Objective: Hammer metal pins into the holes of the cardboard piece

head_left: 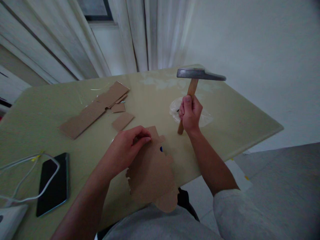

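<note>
In my right hand (pixel 191 113) is a hammer (pixel 193 87), its wooden handle wrapped by my fingers and its dark metal head raised above the table. My left hand (pixel 132 145) rests at the upper left of a torn, irregular piece of cardboard (pixel 152 173), thumb and fingertips pinched together over its surface. What sits between those fingertips is too small to make out. The cardboard lies near the table's front edge, and its rounded lower end reaches past that edge towards my body. A small blue spot (pixel 161 149) shows at a notch on its right side.
A long cardboard strip (pixel 95 111) and smaller scraps (pixel 123 121) lie at the back left of the table (pixel 240 123). Behind my right hand is a clear plastic bag (pixel 205 118). A phone (pixel 53 183) with a white cable (pixel 51 181) across it lies at the left.
</note>
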